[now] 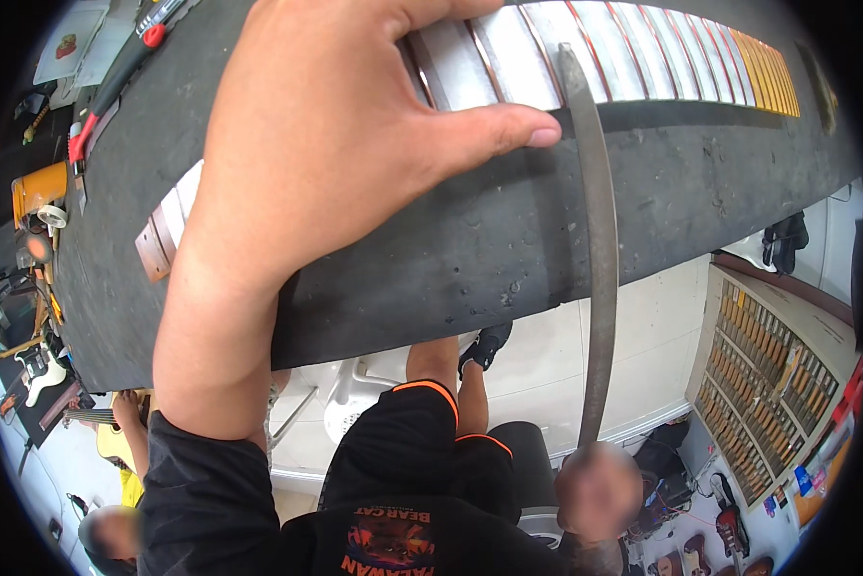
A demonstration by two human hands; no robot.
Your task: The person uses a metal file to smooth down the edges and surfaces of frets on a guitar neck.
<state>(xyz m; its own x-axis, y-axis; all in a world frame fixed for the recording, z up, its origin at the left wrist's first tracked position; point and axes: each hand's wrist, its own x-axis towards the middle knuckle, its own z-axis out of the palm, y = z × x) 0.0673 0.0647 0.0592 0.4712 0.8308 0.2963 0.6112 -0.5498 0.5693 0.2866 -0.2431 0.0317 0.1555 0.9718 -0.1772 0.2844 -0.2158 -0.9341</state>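
Note:
My left hand (326, 134) grips a fretted guitar neck (679, 60) lying on the dark bench, thumb along its near edge. Silvery masking covers much of the neck between copper-toned frets; its right end is yellow. A long flat metal file (597, 259) crosses the bench, its tip on the masked frets just right of my thumb. At the file's lower end is a blurred skin-coloured shape, apparently my right hand (598, 490); its fingers cannot be made out.
A red-handled tool (84, 130) lies at the bench's (451, 259) left, among clutter. At lower left, another person (129, 422) is beside a yellow acoustic guitar (111, 444). A tool board (767, 384) stands at right, with guitars (729, 523) below.

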